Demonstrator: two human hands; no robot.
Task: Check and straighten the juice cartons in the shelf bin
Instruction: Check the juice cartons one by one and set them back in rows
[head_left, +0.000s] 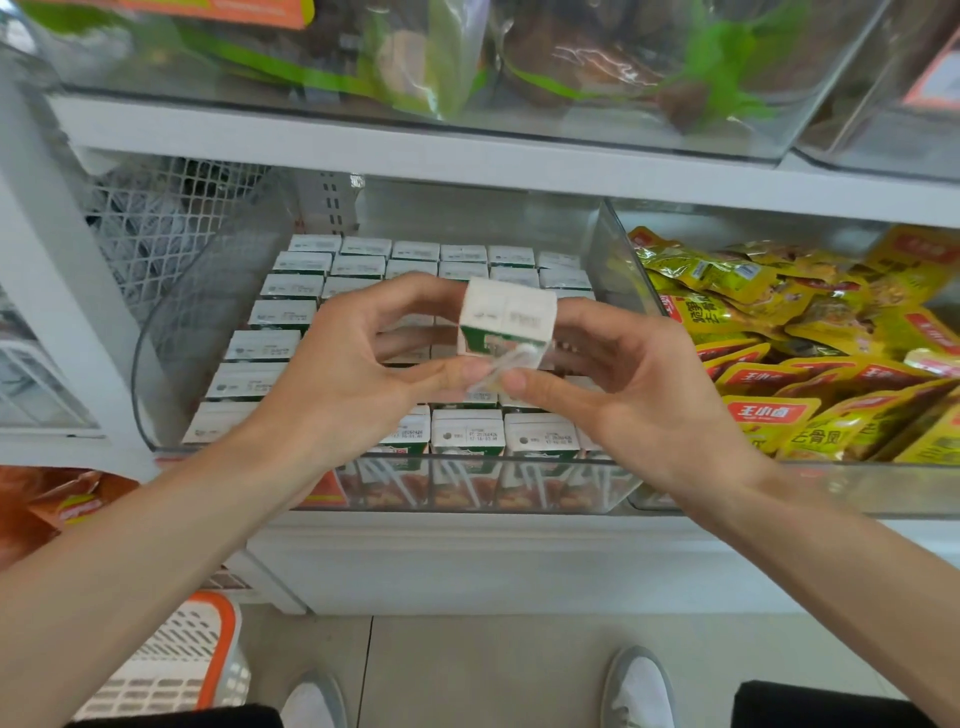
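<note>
One small boxy paper carton (506, 322), white-topped with green sides and a clear-wrapped straw, is pinched between the curled fingers and thumbs of the left hand (337, 374) and right hand (639, 395). It sits above the middle of the clear plastic bin (208, 291), which is full of rowed cartons (363, 265). At 3 o'clock, glossy yellow packets (831, 364) bear red labels. The print on the carton tops is too small to read.

Bare forearms (156, 545), dark trousers (831, 706), white shoes (639, 691) (grey-trimmed)

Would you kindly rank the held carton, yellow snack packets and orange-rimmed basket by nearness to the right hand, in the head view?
1. held carton, gripped by the right hand.
2. yellow snack packets, right bin.
3. orange-rimmed basket, floor, lower left.
</note>
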